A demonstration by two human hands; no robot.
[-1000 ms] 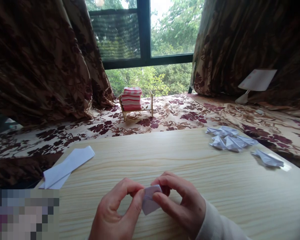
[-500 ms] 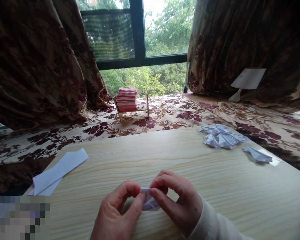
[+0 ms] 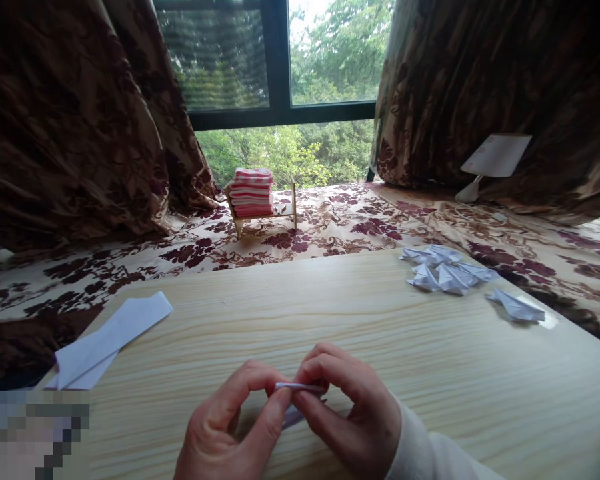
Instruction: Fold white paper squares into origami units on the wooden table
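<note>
My left hand (image 3: 230, 427) and my right hand (image 3: 353, 413) meet near the front edge of a light wooden table (image 3: 380, 333). Both pinch a small folded piece of white paper (image 3: 297, 390) between thumbs and forefingers. The paper now shows as a thin flat edge, with a bit hanging below my fingers. A cream sleeve covers my right wrist.
Several folded white paper shapes (image 3: 443, 270) lie at the table's far right, one more (image 3: 515, 307) apart. White paper strips (image 3: 107, 337) lie at the left edge. Beyond are a floral cloth, a small wooden rack with red-striped cloths (image 3: 253, 193), curtains and a window.
The paper between my fingers has been pressed flatter, from a broad face to a thin edge. My hands stayed in place; the view shifted slightly.
</note>
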